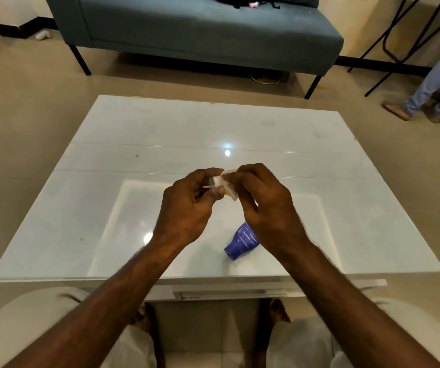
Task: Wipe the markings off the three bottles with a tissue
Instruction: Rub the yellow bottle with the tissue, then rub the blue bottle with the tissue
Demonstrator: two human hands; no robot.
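Nearest, 1 blue bottle (242,241) lies on its side on the white table (160,128), its white markings unwiped. At its 12 o'clock, the left hand (187,208) and right hand (264,203) both pinch the tissue (225,185) around something yellowish, perhaps another bottle. Most work looks left; no 3rd bottle shows.

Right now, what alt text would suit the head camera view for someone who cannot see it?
The left hand and right hand pinch a white tissue between them above a glossy white table. A blue bottle with white markings lies on its side on the table under the right wrist. A grey sofa stands beyond.
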